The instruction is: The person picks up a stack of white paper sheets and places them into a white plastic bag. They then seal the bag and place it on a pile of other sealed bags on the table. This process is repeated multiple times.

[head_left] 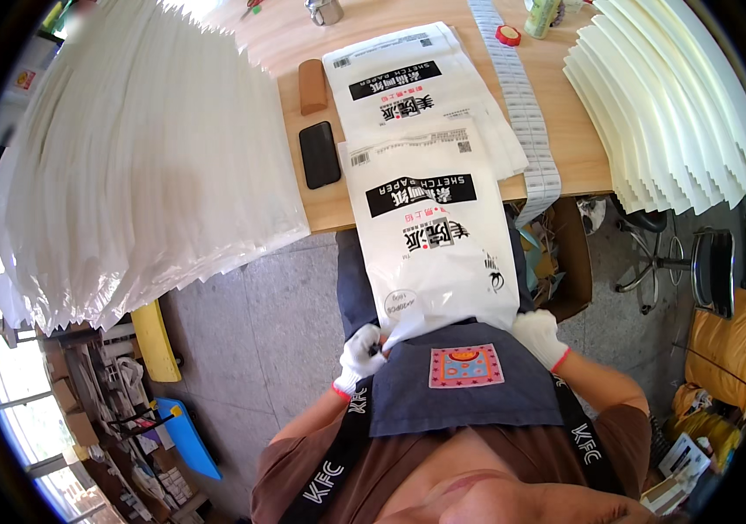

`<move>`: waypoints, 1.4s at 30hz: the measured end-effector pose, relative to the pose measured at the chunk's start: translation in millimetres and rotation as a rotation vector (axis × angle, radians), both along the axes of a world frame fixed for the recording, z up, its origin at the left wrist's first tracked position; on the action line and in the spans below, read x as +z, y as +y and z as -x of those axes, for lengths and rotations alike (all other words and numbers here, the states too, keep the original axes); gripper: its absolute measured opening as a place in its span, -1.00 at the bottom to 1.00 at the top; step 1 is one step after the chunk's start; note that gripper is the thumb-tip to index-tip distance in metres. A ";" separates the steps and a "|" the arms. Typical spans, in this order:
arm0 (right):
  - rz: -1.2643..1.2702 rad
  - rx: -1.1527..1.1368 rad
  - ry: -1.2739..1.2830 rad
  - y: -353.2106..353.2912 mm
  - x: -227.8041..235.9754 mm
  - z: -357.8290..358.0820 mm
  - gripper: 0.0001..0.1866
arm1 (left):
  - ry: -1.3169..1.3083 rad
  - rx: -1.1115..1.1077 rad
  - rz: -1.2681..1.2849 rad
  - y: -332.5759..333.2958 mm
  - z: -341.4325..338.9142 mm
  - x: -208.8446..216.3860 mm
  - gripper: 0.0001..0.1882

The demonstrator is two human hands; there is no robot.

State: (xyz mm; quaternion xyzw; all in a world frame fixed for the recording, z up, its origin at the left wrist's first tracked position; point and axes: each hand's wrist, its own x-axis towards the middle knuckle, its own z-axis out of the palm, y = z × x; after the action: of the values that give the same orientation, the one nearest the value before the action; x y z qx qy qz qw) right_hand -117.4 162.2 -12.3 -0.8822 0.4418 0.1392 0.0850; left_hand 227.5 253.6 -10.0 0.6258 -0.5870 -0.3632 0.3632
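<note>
A white printed plastic bag of sketch paper [443, 279] slopes from the table's near edge down to my lap. My left hand [360, 356], in a white glove with a red cuff, is closed on its near left corner, where the film is pulled into creases. My right hand [540, 339], gloved the same way, has its fingers curled at the bag's near right corner; the fingertips are partly hidden. Beyond, similar white printed bags [399, 52] lie stacked on the table, partly covered by the bag in my hands.
A tall fanned pile of clear plastic bags [154, 166] fills the table's left. White paper stacks [665, 105] fan out at the right. Between lie a black phone [319, 155], a brown block [312, 87] and a label strip [521, 105]. A cardboard box [574, 258] stands below the table.
</note>
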 end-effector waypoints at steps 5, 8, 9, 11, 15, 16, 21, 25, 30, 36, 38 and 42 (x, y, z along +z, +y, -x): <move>0.170 -0.264 -0.337 -91.0 14.9 -25.1 -0.71 | 0.149 0.351 0.012 -86.6 9.6 -3.9 -0.84; 0.017 -0.332 -0.161 -84.5 5.9 -14.9 -0.72 | -0.142 0.250 -0.012 -81.6 1.9 -55.7 -0.83; -0.094 -0.311 -0.127 -70.4 -4.0 -8.2 -0.71 | -0.248 0.183 -0.121 -70.2 4.1 -51.9 -0.83; -0.194 -0.304 -0.188 -52.3 -17.2 10.2 -0.69 | -0.225 0.112 -0.097 -48.2 2.0 -48.7 -0.83; 0.124 -0.719 -0.395 -98.6 -61.3 58.3 -0.73 | -0.034 0.141 0.000 -58.3 7.6 -45.4 -0.84; 0.062 -0.849 -0.431 -115.6 -59.3 61.7 -0.75 | -0.045 0.098 0.034 -71.0 15.8 -36.4 -0.84; -0.159 -0.996 -0.633 -163.4 -126.0 70.0 -0.52 | 0.173 -0.111 -0.077 -137.0 71.0 -33.6 -0.84; -0.258 -1.005 -0.864 -167.5 -137.3 70.5 -0.50 | 0.498 -0.226 -0.278 -187.3 129.0 -44.6 -0.78; -0.262 -0.867 -1.190 -151.6 -73.6 71.9 -0.72 | 0.486 -0.137 -0.532 -211.1 183.7 -19.9 -0.56; 0.210 -0.771 -0.946 -132.2 21.4 55.4 -0.66 | 1.005 -0.138 -0.839 -230.4 209.9 -33.8 -0.73; 0.451 -0.461 -0.789 -125.7 46.6 56.2 -0.67 | 1.105 0.031 -0.790 -226.3 218.5 -12.9 -0.81; 0.483 -0.264 -0.687 -118.1 39.4 58.6 -0.79 | 1.063 -0.003 -0.856 -232.6 220.8 -13.8 -0.81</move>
State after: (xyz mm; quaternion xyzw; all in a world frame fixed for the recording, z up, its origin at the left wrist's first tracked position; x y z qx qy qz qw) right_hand -176.0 44.1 27.1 -0.8078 0.5166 -0.2817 0.0352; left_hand 6.7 21.0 -23.8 0.4502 -0.1342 -0.8219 0.3223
